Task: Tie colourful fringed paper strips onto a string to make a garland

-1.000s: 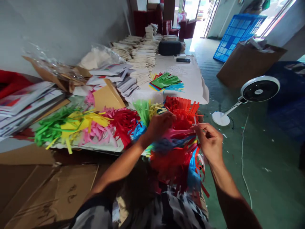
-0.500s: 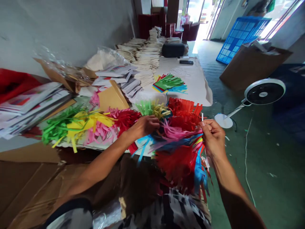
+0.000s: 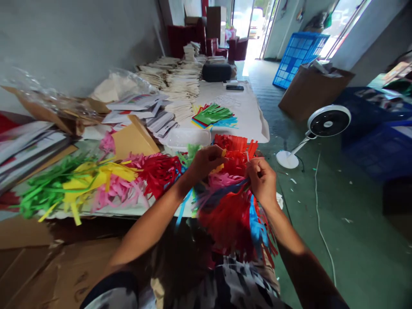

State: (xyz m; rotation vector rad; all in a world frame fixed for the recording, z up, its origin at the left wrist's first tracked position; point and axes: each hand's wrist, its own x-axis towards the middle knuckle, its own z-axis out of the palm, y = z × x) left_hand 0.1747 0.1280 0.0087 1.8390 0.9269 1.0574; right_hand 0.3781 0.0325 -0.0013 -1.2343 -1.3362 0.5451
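A garland of fringed paper tassels (image 3: 230,210) in red, pink and blue hangs from between my hands over the table edge into my lap. My right hand (image 3: 262,180) is closed in a pinch on a thin white stick or string (image 3: 247,156) at the garland's top. My left hand (image 3: 206,161) is closed around a yellow fringed piece (image 3: 222,163) just left of it, above loose green and red tassels. Both hands are close together.
More tassels, green (image 3: 45,189), yellow (image 3: 96,174), pink and red (image 3: 159,169), lie along the table's near edge. A clear plastic tray (image 3: 186,137), flat fringed sheets (image 3: 212,115), paper stacks and a black case (image 3: 216,72) sit farther back. A white floor fan (image 3: 322,126) and cable stand right.
My left hand moved right from the table's tassels with a yellow piece, closing up to my right hand. The right hand shifted slightly left and in. The view swung a little.
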